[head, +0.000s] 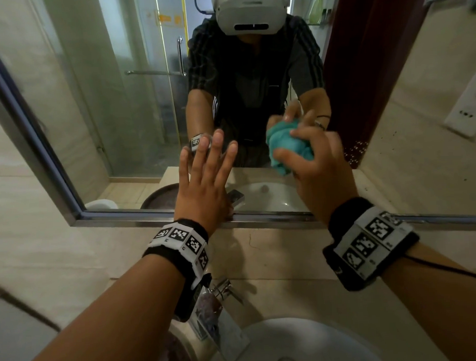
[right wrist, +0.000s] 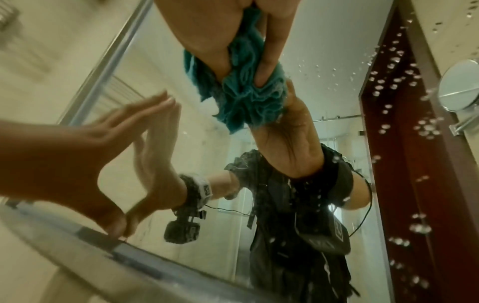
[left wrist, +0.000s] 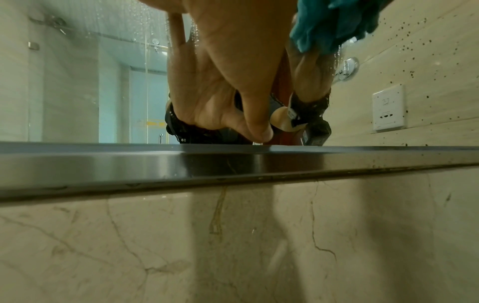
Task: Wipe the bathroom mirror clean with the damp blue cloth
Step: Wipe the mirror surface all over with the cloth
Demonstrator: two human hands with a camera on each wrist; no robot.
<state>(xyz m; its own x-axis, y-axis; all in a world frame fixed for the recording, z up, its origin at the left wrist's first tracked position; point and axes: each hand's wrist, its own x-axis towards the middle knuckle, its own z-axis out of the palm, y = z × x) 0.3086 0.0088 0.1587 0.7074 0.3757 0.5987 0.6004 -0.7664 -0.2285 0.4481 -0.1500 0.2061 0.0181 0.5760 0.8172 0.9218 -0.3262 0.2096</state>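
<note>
Right hand (head: 315, 161) squeezes blue cloth (head: 287, 146) on mirror (head: 94, 104); left hand (head: 204, 178) flat, fingers straight. Drops (right wrist: 394, 82) beside cloth may get missed.

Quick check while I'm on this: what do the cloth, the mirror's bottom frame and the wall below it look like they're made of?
Cloth: soft teal fabric, probably microfibre or terry; it bunches into fuzzy folds in the right hand.
Mirror frame: brushed metal by its look, a satin grey sheen with soft reflections; it could be steel or aluminium.
Wall: polished beige marble or marble-look tile, veined and slightly glossy.
</note>
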